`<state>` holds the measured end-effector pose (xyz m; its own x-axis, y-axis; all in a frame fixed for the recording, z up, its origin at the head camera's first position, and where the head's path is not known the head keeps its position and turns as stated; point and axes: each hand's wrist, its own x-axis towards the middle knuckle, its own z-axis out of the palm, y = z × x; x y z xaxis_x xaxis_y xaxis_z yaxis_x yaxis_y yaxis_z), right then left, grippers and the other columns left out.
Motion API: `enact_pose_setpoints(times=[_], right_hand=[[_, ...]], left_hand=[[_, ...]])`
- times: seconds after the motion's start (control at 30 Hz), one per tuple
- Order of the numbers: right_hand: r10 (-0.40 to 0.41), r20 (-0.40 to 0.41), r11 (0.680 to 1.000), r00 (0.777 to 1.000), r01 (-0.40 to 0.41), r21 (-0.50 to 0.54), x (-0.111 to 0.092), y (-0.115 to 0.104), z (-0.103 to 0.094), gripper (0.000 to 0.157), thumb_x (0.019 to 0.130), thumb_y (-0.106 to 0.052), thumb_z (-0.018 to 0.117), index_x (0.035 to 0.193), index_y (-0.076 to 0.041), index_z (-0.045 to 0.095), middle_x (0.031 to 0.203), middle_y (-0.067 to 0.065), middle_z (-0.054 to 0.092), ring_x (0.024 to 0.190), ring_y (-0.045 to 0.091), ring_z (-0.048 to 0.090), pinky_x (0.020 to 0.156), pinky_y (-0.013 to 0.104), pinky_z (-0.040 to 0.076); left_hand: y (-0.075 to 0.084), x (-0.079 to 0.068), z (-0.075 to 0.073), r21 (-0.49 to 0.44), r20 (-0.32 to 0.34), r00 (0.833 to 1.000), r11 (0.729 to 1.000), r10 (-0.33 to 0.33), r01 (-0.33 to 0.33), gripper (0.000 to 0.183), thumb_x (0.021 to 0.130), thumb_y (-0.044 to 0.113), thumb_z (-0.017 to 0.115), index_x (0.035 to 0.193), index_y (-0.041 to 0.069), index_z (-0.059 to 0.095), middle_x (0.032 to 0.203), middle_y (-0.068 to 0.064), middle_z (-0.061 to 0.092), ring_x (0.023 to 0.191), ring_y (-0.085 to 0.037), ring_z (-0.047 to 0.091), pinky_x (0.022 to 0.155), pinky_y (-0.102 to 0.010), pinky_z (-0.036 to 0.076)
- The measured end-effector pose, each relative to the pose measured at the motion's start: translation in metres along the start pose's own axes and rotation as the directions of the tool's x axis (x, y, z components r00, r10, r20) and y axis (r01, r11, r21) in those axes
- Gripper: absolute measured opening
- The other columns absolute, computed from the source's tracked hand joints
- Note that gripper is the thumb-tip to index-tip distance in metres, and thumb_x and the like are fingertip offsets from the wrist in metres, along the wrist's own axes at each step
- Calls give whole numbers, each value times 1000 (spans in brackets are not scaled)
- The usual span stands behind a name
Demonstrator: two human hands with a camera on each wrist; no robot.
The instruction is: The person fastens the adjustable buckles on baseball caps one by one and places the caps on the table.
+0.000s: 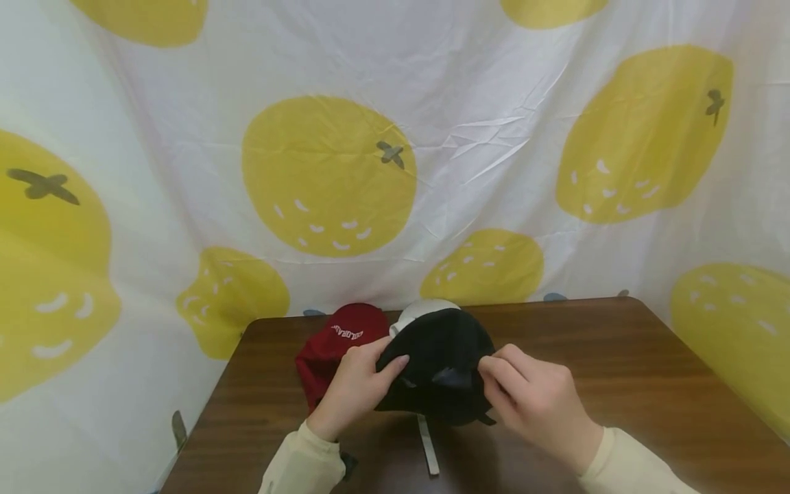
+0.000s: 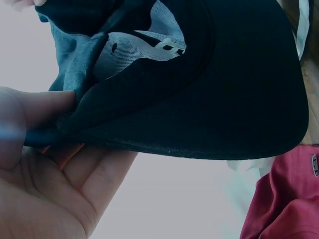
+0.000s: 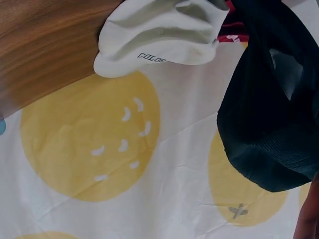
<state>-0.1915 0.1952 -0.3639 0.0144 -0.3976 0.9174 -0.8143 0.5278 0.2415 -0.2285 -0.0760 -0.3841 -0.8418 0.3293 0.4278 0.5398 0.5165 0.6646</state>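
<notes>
A black cap [image 1: 432,343] is held up over the table between both hands. On its left side my left hand [image 1: 354,384] grips the edge, thumb over it. The left wrist view shows the cap's brim [image 2: 249,99] and opening, with the thumb on one side and the fingers of the left hand [image 2: 55,184] beneath. My right hand [image 1: 540,401] pinches the cap's right edge. In the right wrist view only a bit of that hand [image 3: 308,214] shows, beside the dark cap [image 3: 264,144].
Behind the black cap, a red cap [image 1: 352,333] with white lettering and a white cap [image 1: 426,310] rest on the brown table [image 1: 574,350]. A pale strap [image 1: 428,446] lies in front. A lemon-print cloth [image 1: 463,171] hangs behind the table.
</notes>
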Motion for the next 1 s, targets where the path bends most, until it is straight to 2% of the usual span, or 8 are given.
enact_pose_setpoints(times=[0.2, 0.4, 0.7, 0.83, 1.0], right_hand=[[116, 13, 993, 993, -116, 9, -4, 11, 2, 11, 91, -9, 58, 86, -4, 66, 79, 1, 57, 55, 6, 49, 44, 15, 38], [213, 8, 977, 977, -213, 21, -7, 25, 2, 5, 85, -6, 63, 88, -4, 66, 81, 0, 57, 63, 8, 52, 52, 18, 44], [385, 38, 922, 922, -387, 36, -23, 42, 2, 18, 78, 0, 75, 93, -8, 69, 86, -2, 61, 71, 9, 52, 63, 16, 43], [424, 45, 904, 904, -426, 41, -27, 46, 2, 21, 78, 1, 77, 94, -10, 70, 88, -3, 61, 73, 8, 53, 65, 15, 45], [421, 45, 905, 906, -423, 52, -27, 47, 3, 24, 77, 3, 80, 95, -10, 70, 90, -3, 62, 75, 8, 55, 68, 14, 45]], left_hand=[[-4, 1, 0, 1, 0, 1000, 1000, 11, -11, 5, 96, 22, 71, 99, 18, 69, 82, 13, 67, 74, -9, 60, 71, -30, 54], [-5, 3, 0, 4, 11, 1000, 1000, 18, -18, 6, 96, 24, 71, 98, 19, 69, 81, 14, 67, 74, -8, 61, 71, -30, 53], [-4, 3, 1, 23, 31, 999, 1000, 12, -13, 12, 96, 32, 71, 96, 20, 68, 75, 15, 64, 70, -9, 58, 69, -29, 52], [-5, 3, 2, 16, 27, 1000, 1000, -3, 3, 18, 95, 37, 70, 101, 20, 68, 79, 16, 66, 71, -7, 60, 70, -29, 53], [-1, 1, 4, 78, -25, 1000, 997, 5, -3, 27, 95, 41, 70, 108, 18, 67, 83, 11, 69, 72, -6, 62, 70, -29, 54]])
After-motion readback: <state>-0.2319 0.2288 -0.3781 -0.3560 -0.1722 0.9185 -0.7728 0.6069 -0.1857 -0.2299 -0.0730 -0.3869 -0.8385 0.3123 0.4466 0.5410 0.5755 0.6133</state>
